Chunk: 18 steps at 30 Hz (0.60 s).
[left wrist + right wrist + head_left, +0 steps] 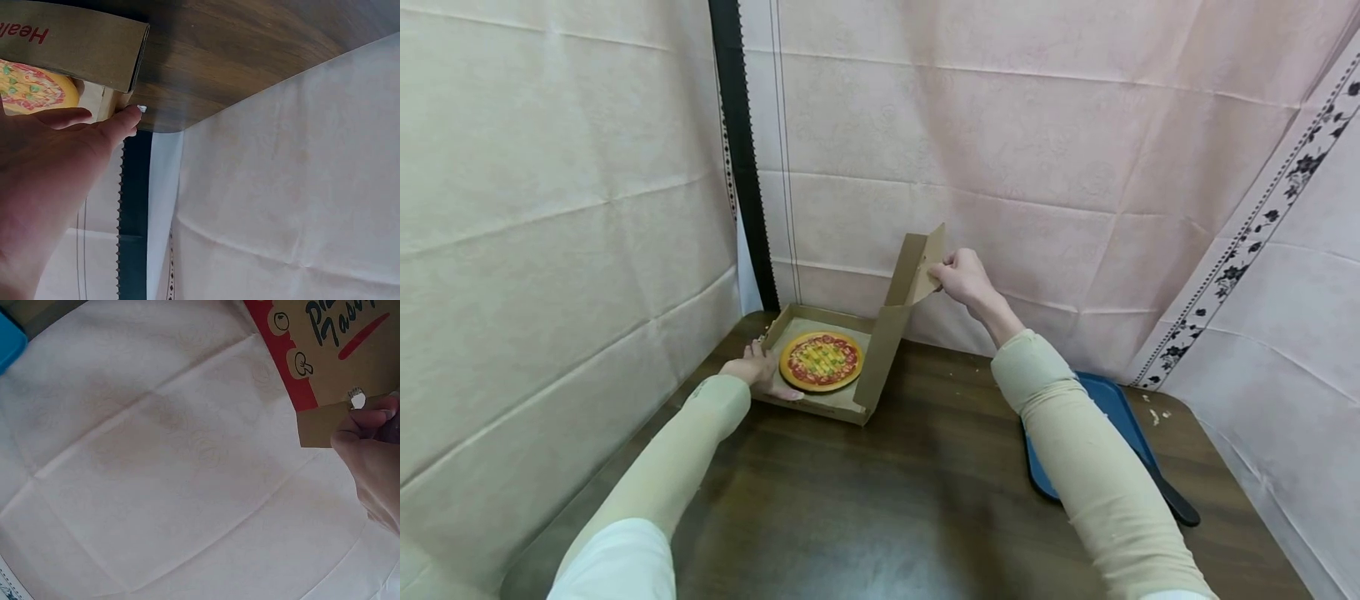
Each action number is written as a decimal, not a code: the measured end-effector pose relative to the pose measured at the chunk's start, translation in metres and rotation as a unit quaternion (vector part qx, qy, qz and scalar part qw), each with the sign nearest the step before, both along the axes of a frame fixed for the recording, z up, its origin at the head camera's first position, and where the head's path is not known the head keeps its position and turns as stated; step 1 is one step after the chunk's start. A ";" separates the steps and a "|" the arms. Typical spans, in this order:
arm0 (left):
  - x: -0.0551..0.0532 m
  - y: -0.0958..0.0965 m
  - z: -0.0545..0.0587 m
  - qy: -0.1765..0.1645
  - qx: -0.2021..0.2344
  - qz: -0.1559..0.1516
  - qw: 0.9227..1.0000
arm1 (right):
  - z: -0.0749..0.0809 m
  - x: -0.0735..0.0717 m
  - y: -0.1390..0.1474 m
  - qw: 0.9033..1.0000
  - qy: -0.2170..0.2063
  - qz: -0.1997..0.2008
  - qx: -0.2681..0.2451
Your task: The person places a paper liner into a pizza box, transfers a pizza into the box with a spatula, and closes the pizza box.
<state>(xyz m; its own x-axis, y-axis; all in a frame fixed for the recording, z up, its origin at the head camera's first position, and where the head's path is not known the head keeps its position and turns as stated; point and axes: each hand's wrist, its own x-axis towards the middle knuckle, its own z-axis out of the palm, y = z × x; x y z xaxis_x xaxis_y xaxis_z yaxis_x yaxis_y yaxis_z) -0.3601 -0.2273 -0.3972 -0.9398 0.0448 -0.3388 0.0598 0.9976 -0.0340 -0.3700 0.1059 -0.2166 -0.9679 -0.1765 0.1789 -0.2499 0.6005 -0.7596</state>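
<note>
A cardboard pizza box (831,410) stands on the table with its lid (886,342) raised on the right side. Inside lies a round pizza (822,362) with red, yellow and green toppings. My right hand (964,277) pinches the flap at the top of the lid between thumb and bent fingers. In the right wrist view the lid's printed outer face (350,356) shows red and black markings beside that hand. My left hand (758,371) rests against the box's near left corner, its fingers stretched along the left wall and its thumb along the front.
A blue tray (1112,404) lies on the right of the table, partly hidden by my right sleeve. A black handle (1178,502) sticks out over its near edge. Small pale scraps (1154,415) lie behind it. Cloth curtains (1037,167) hang close around the dark wooden table (850,500).
</note>
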 end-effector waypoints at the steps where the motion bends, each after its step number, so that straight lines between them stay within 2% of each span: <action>1: 0.000 0.001 0.000 0.000 0.007 0.002 1.000 | 0.001 0.000 0.000 1.000 0.002 0.002 0.000; 9: 0.002 0.018 0.003 0.003 0.021 0.008 1.000 | 0.005 0.004 0.011 1.000 -0.005 0.000 -0.003; 14: 0.002 0.029 -0.002 0.005 0.048 0.023 0.999 | 0.005 0.008 0.021 1.000 -0.014 -0.006 0.009; 18: 0.003 0.040 -0.006 0.007 0.035 0.029 0.999 | 0.006 0.011 0.030 1.000 -0.020 -0.008 0.006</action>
<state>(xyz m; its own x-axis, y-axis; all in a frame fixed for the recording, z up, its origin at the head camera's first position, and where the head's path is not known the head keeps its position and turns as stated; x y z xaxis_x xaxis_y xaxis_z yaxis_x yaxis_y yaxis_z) -0.3572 -0.1873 -0.4033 -0.9461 0.0140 -0.3235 0.0024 0.9993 0.0362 -0.3590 0.1355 -0.2110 -0.9770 -0.1618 0.1390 -0.2099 0.6131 -0.7616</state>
